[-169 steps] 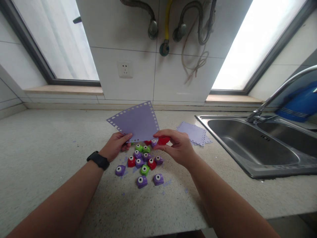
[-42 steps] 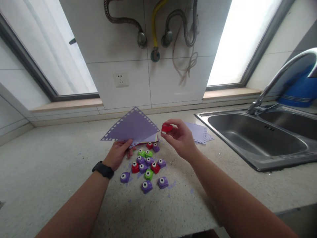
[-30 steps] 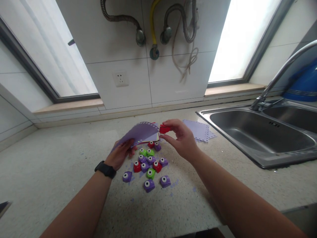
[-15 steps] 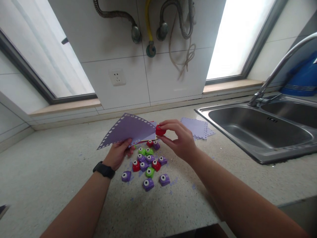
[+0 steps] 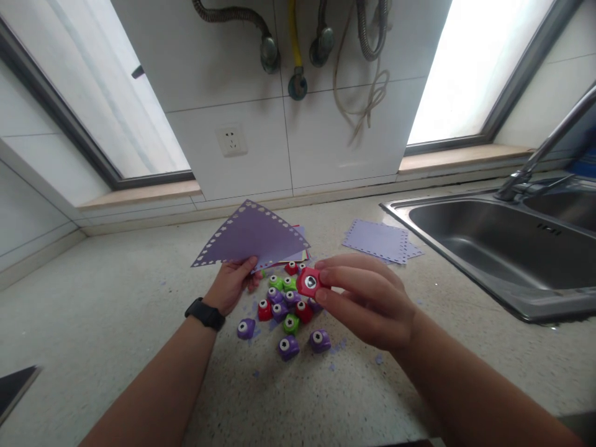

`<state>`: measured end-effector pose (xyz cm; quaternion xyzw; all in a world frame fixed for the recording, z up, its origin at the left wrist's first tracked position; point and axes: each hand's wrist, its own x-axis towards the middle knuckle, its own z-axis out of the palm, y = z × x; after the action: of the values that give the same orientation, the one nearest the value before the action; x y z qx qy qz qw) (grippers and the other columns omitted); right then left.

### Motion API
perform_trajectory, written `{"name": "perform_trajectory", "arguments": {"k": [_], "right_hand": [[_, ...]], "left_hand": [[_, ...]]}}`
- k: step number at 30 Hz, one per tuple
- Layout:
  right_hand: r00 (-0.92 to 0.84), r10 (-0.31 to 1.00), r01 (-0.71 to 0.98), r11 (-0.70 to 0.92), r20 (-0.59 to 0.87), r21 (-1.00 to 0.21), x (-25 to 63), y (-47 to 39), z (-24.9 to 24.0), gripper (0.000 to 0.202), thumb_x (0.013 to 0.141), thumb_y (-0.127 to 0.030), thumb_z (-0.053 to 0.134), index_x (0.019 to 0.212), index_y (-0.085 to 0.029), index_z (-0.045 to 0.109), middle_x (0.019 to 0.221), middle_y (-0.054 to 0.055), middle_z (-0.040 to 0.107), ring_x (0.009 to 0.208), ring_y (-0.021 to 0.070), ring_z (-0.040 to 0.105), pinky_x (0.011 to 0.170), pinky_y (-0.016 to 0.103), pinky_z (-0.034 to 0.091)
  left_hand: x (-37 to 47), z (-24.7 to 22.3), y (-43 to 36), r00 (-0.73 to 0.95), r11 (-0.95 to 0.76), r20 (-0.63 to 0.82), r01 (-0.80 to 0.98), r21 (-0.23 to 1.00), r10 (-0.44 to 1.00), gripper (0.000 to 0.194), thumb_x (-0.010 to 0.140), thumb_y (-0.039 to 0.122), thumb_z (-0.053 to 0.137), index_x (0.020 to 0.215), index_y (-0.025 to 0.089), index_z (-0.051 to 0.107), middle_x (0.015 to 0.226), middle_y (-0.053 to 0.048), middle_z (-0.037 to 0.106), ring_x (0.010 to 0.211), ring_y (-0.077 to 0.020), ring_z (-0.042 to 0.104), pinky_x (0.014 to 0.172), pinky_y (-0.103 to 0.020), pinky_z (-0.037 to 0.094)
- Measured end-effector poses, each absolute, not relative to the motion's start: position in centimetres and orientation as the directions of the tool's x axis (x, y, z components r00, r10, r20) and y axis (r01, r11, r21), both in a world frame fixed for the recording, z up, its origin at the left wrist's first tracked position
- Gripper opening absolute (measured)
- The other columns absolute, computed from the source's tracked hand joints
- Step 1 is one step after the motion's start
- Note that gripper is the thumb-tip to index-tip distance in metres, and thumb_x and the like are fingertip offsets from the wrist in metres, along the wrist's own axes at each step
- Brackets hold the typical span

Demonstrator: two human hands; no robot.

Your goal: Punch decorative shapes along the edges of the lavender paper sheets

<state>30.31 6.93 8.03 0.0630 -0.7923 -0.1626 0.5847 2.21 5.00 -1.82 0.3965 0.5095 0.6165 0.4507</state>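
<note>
My left hand (image 5: 236,282) pinches the near edge of a purple sheet of paper (image 5: 251,236), held up at a slant, with small punched shapes along its edges. Between the thumb and fingers of my right hand (image 5: 367,298) is a red craft punch (image 5: 309,282), its white round face with a heart mark turned toward me. It is apart from the paper, above a cluster of punches on the counter. Among these are a green punch (image 5: 291,323), a purple punch (image 5: 288,347) and a red punch (image 5: 265,309). Coloured sheets (image 5: 302,253) lie partly hidden behind the purple paper.
Punched lilac sheets (image 5: 376,240) lie on the counter (image 5: 139,298) to the right, near the steel sink (image 5: 470,230) with its tap (image 5: 516,183). Tiny paper cut-outs are scattered around the punches. A wall socket (image 5: 231,141) and hoses are at the back.
My right hand has drawn the red punch away from the paper's right corner, toward me, and turned its face up. My left hand still holds the paper. The view has shifted slightly.
</note>
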Motion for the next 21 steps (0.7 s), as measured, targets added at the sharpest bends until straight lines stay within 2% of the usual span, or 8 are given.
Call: {"name": "perform_trajectory", "arguments": {"k": [6,11,16,21], "right_hand": [[-0.345,-0.249,0.077,0.953,0.905,0.292,30.4,6.0,8.4,0.017,0.084,-0.002,0.063,0.083,-0.018,0.067,0.091,0.005,0.069,0.094,0.0205,0.073,0.074,0.031,0.068],[-0.372,-0.221,0.062,0.963,0.902,0.261,30.8,5.8,8.1,0.018,0.082,-0.003,0.065,0.086,-0.021,0.067,0.099,0.006,0.071,0.100,0.0214,0.073,0.080,0.033,0.067],[-0.403,-0.156,0.046,0.981,0.902,0.190,31.3,5.5,7.9,0.025,0.081,-0.007,0.070,0.093,-0.028,0.065,0.105,0.001,0.072,0.102,0.0221,0.073,0.082,0.037,0.068],[-0.438,-0.127,0.047,0.986,0.890,0.163,31.7,5.0,7.9,0.024,0.083,-0.007,0.068,0.093,-0.028,0.063,0.104,0.001,0.073,0.102,0.0217,0.073,0.084,0.037,0.067]], "left_hand": [[2.2,-1.8,4.9,-0.266,-0.072,0.029,-0.155,0.985,0.963,0.036,0.072,0.046,0.086,0.074,0.015,0.068,0.057,-0.001,0.067,0.043,-0.0099,0.055,0.041,-0.021,0.041],[2.3,-1.6,4.8,-0.261,-0.068,0.025,-0.155,0.986,0.965,0.037,0.073,0.046,0.085,0.072,0.014,0.068,0.057,-0.002,0.068,0.044,-0.0098,0.055,0.041,-0.020,0.042],[2.2,-1.7,5.0,-0.268,-0.063,0.021,-0.148,0.987,0.963,0.036,0.072,0.046,0.085,0.074,0.014,0.069,0.058,-0.002,0.069,0.044,-0.0114,0.057,0.041,-0.022,0.041],[1.9,-2.1,5.1,-0.266,-0.054,0.015,-0.141,0.989,0.964,0.035,0.072,0.046,0.085,0.074,0.015,0.069,0.060,-0.002,0.070,0.046,-0.0119,0.059,0.043,-0.022,0.042]]}}
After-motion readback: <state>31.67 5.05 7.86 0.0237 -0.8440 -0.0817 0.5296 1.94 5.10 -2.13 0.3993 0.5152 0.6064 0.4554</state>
